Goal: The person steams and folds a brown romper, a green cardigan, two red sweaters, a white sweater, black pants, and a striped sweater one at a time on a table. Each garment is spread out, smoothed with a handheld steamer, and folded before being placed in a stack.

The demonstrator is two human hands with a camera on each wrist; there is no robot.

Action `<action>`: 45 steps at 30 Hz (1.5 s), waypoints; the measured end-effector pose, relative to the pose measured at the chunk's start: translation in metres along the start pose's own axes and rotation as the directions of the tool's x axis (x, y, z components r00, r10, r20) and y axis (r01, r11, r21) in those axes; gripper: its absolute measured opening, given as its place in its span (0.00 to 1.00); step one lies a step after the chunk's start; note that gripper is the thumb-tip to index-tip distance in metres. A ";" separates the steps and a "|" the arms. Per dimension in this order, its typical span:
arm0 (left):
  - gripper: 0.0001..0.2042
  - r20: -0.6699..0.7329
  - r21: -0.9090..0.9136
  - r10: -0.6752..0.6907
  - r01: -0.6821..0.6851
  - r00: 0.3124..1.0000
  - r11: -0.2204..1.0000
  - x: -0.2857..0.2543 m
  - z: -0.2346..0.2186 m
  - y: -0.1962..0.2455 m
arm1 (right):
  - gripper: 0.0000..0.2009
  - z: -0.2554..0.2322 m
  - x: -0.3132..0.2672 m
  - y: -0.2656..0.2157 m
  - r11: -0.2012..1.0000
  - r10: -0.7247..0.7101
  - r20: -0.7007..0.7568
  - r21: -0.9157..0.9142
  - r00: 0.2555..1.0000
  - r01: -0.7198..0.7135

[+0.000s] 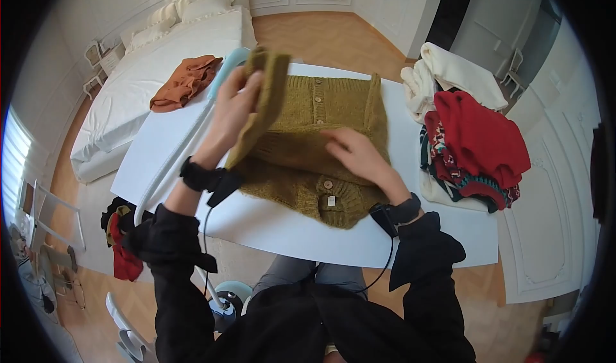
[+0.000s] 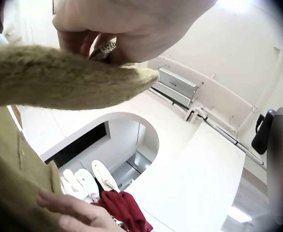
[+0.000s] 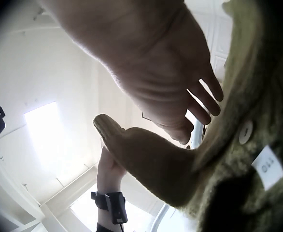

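Note:
An olive-green knit cardigan (image 1: 333, 100) with buttons lies on the white board, its collar toward the person. My left hand (image 1: 234, 103) grips one sleeve (image 1: 274, 84), lifted above the board at the cardigan's left side. In the left wrist view the raised sleeve (image 2: 69, 79) hangs below the curled fingers. My right hand (image 1: 356, 152) lies over the cardigan's middle with fingers extended, holding nothing. A button and a white size label (image 3: 268, 167) show at the collar in the right wrist view.
Folded red knitwear (image 1: 481, 135) and white knitwear (image 1: 462, 74) are stacked on the board's right. A rust-coloured garment (image 1: 186, 84) lies at the far left, beside a pale hose (image 1: 173, 161). Dark and red clothes (image 1: 125, 247) hang below the left edge. A bed (image 1: 154, 74) stands behind.

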State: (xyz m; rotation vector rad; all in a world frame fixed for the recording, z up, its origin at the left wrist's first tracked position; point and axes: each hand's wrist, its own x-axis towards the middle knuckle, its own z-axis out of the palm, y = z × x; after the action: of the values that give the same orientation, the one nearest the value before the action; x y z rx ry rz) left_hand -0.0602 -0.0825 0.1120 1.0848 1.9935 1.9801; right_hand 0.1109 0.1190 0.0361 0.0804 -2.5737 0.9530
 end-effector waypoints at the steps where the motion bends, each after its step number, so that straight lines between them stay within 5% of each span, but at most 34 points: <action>1: 0.12 0.024 -0.006 0.002 -0.002 1.000 1.000 0.001 0.027 0.005 | 0.16 -0.009 -0.006 0.015 0.993 0.106 -0.116 0.061 0.988 -0.099; 3: 0.17 0.209 0.024 -0.114 0.112 0.971 0.993 0.001 0.078 -0.007 | 0.19 -0.026 -0.017 0.047 0.906 0.330 -0.153 0.328 0.931 -0.267; 4: 0.20 0.316 0.141 0.123 -0.175 0.941 0.974 -0.005 0.098 -0.023 | 0.21 -0.031 -0.022 0.066 0.808 0.427 -0.126 0.498 0.895 -0.315; 5: 0.24 0.465 0.018 0.171 -0.202 0.868 0.979 -0.010 0.114 -0.042 | 0.21 -0.032 -0.026 0.078 0.814 0.423 -0.126 0.487 0.897 -0.316; 7: 0.22 0.683 0.192 0.012 -0.196 0.730 0.961 -0.015 0.125 -0.058 | 0.26 -0.033 -0.039 0.091 0.599 0.526 -0.028 0.722 0.850 -0.347; 8: 0.22 0.679 0.187 0.023 -0.204 0.734 0.961 -0.019 0.125 -0.062 | 0.26 -0.035 -0.042 0.090 0.609 0.520 -0.032 0.715 0.854 -0.343; 10: 0.19 0.704 0.212 0.173 -0.437 0.689 0.874 -0.030 0.117 -0.073 | 0.28 -0.031 -0.042 0.087 0.624 0.484 -0.060 0.723 0.873 -0.296; 14: 0.16 0.657 0.198 0.296 -0.537 0.693 0.820 -0.056 0.086 -0.042 | 0.23 -0.017 -0.039 0.081 0.872 0.340 -0.148 0.419 0.929 -0.253; 16: 0.14 0.779 0.349 -0.005 -0.427 0.627 0.834 -0.071 0.079 -0.031 | 0.22 -0.014 -0.035 0.075 0.867 0.352 -0.179 0.432 0.918 -0.248; 18: 0.17 0.807 0.376 -0.039 -0.462 0.589 0.803 -0.083 0.079 -0.042 | 0.21 -0.016 -0.033 0.072 0.863 0.366 -0.209 0.440 0.907 -0.247; 20: 0.22 0.729 0.327 0.381 -0.779 0.568 0.535 -0.089 0.082 -0.060 | 0.18 -0.022 -0.032 0.065 0.798 0.408 -0.178 0.547 0.895 -0.254; 24: 0.29 0.691 0.503 0.333 -0.758 0.642 0.415 -0.094 0.075 -0.064 | 0.15 -0.025 -0.025 0.043 0.736 0.421 -0.274 0.660 0.865 -0.149; 26: 0.33 0.593 0.793 -0.016 -0.581 0.805 0.186 -0.097 0.070 -0.066 | 0.14 -0.027 -0.022 0.036 0.733 0.412 -0.275 0.667 0.869 -0.136; 28: 0.32 0.583 0.797 0.049 -0.582 0.811 0.163 -0.092 0.065 -0.078 | 0.14 -0.030 -0.022 0.035 0.729 0.406 -0.276 0.673 0.871 -0.126; 31: 0.25 0.587 0.805 -0.074 -0.571 0.807 0.157 -0.087 0.056 -0.066 | 0.13 -0.035 -0.026 0.042 0.755 0.373 -0.317 0.650 0.872 -0.086; 33: 0.17 0.663 0.644 0.142 -0.656 0.735 0.395 -0.090 0.048 -0.053 | 0.12 -0.040 -0.035 0.053 0.803 0.367 -0.352 0.587 0.861 -0.102; 34: 0.17 0.662 0.644 0.145 -0.656 0.736 0.394 -0.090 0.043 -0.043 | 0.12 -0.043 -0.041 0.057 0.805 0.364 -0.353 0.585 0.862 -0.101; 36: 0.15 0.599 0.454 0.365 -0.678 0.712 0.578 -0.089 0.032 -0.021 | 0.12 -0.048 -0.054 0.064 0.927 0.372 -0.208 0.139 0.904 -0.349; 37: 0.16 0.552 0.502 0.433 -0.698 0.713 0.510 -0.084 0.024 -0.021 | 0.12 -0.049 -0.061 0.078 0.968 0.236 -0.178 -0.048 0.955 -0.248; 38: 0.17 0.535 0.592 0.349 -0.637 0.769 0.494 -0.077 0.013 -0.023 | 0.12 -0.053 -0.065 0.078 0.967 0.239 -0.179 -0.049 0.954 -0.251; 40: 0.25 0.550 0.694 0.229 -0.593 0.803 0.409 -0.058 -0.007 -0.034 | 0.19 -0.058 -0.071 0.074 0.896 -0.013 -0.189 -0.439 0.982 -0.072; 42: 0.33 0.639 0.739 0.110 -0.647 0.762 0.188 -0.046 -0.025 -0.049 | 0.24 -0.066 -0.069 0.056 0.801 -0.051 -0.088 -0.598 0.995 -0.012; 43: 0.40 0.643 0.759 -0.011 -0.636 0.766 0.143 -0.044 -0.030 -0.061 | 0.29 -0.068 -0.067 0.050 0.677 -0.073 0.015 -0.734 0.997 0.061; 45: 0.40 0.660 0.742 -0.021 -0.648 0.751 0.174 -0.046 -0.031 -0.076 | 0.31 -0.063 -0.064 0.054 0.618 -0.104 0.111 -0.772 0.988 0.152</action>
State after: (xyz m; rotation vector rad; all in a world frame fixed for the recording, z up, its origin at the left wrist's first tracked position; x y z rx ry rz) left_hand -0.0731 -0.1247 0.0293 2.1381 2.6508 -0.0537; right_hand 0.1814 0.1948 0.0220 0.0440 -2.7473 -0.2962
